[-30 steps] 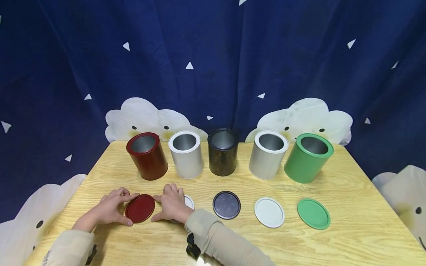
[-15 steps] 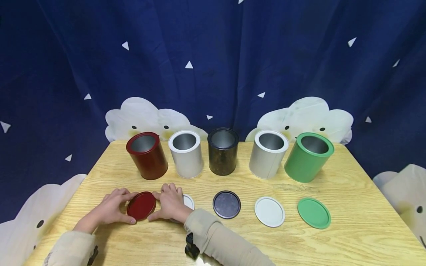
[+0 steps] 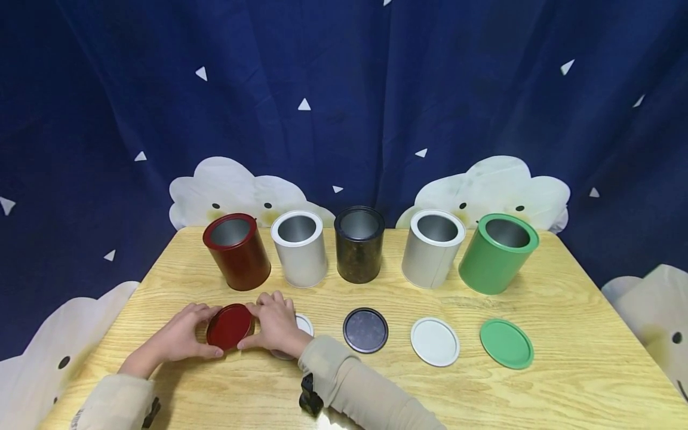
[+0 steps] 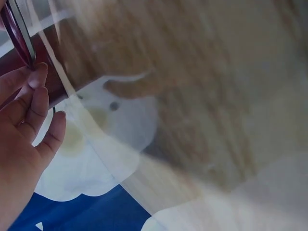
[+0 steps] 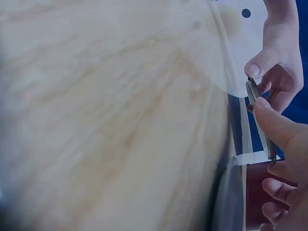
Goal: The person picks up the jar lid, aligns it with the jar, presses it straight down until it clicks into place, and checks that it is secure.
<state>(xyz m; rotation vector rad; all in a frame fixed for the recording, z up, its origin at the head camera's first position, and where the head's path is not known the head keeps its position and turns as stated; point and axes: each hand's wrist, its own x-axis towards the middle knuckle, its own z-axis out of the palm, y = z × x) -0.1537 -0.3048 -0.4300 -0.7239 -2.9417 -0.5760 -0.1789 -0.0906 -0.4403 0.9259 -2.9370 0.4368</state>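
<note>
Between my two hands is a dark red lid (image 3: 230, 326), raised off the table with its far edge tipped up. My left hand (image 3: 180, 334) pinches its left rim with thumb and fingers. On the opposite rim, my right hand (image 3: 276, 325) does the same. The right wrist view gives the lid (image 5: 262, 122) almost edge-on, with both hands' fingertips on it. Behind it stands an open dark red can (image 3: 239, 257). Partly hidden under my right hand and wrist lies a white lid (image 3: 304, 323).
Along the table's back are a white can (image 3: 301, 257), a black can (image 3: 359, 260), another white can (image 3: 430, 257) and a green can (image 3: 494, 263), all uncovered. A black lid (image 3: 365, 330), a white lid (image 3: 435, 341) and a green lid (image 3: 506, 343) lie in front.
The red lid has come up off the table, shifting slightly away and to the right, and its tilt has grown. My fingers have closed in on its rim from both sides.
</note>
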